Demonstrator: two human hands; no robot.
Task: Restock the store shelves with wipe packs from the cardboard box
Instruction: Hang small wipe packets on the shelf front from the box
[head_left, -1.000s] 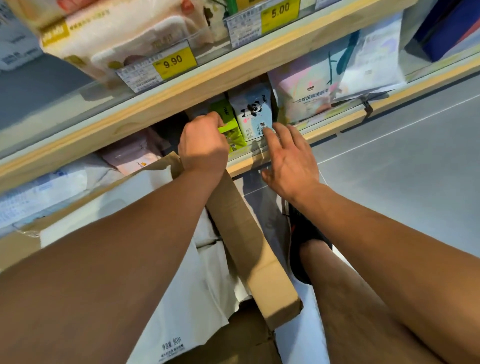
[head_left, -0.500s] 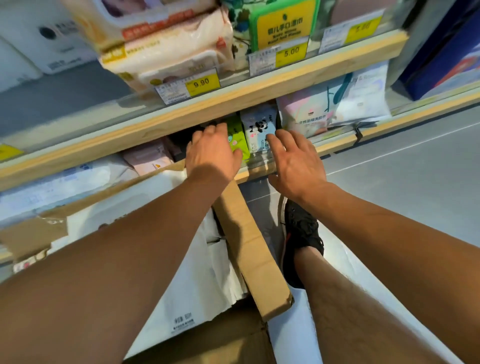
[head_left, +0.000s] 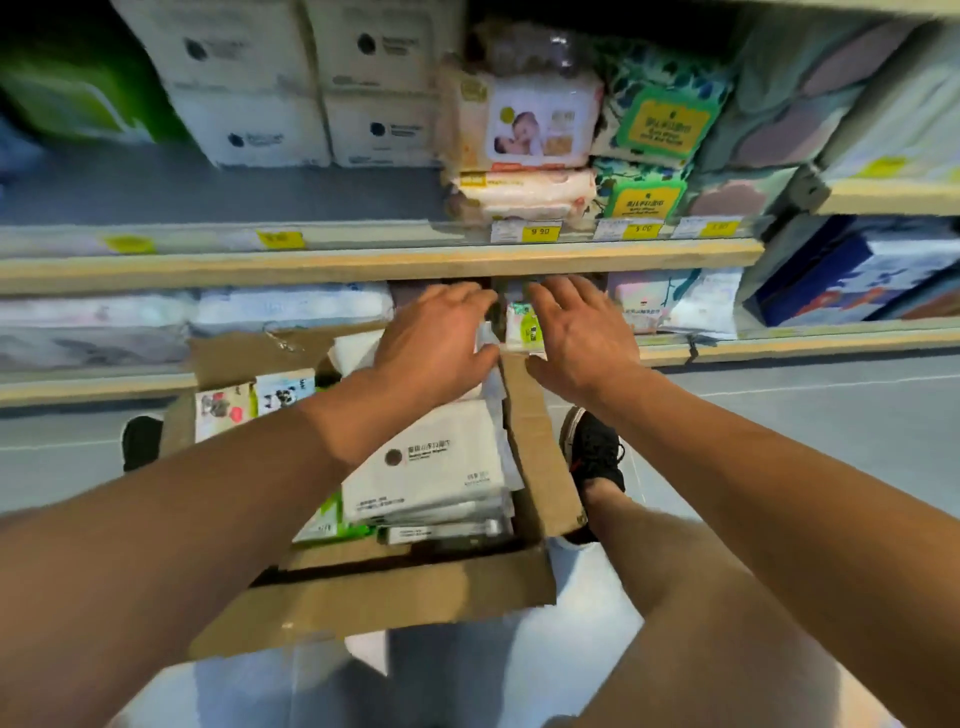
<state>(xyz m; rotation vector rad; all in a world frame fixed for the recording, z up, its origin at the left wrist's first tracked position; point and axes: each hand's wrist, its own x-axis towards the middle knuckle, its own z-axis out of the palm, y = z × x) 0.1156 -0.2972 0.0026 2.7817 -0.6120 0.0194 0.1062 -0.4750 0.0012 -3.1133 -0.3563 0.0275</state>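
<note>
Both hands are stretched out toward the lower shelf (head_left: 727, 345). The left hand (head_left: 434, 332) is seen from the back with its fingers fairly straight and reaching under the shelf edge; a bit of white pack edge is visible right by its thumb, but whether anything's actually gripped can't be told. The right hand (head_left: 579, 332) is spread wide, fingers relaxed, nothing held.

Between the two hands, a small green-and-white wipe pack (head_left: 522, 327) is stood on the lower shelf, just at 9 o'clock of the right hand's thumb side.

The cardboard box (head_left: 395, 605) is parked on the floor at 6 o'clock of the hands, flaps open. A big white wipe pack (head_left: 426, 467) is lying on top inside, with small panda-print packs (head_left: 283, 392) tucked at the box's 10 o'clock corner.

Up at 12 o'clock, the upper shelf (head_left: 363, 265) is loaded with baby wipe packs (head_left: 524, 130) and yellow price tags (head_left: 540, 232). A black shoe (head_left: 597, 452) is seen at 3 o'clock of the box.
</note>
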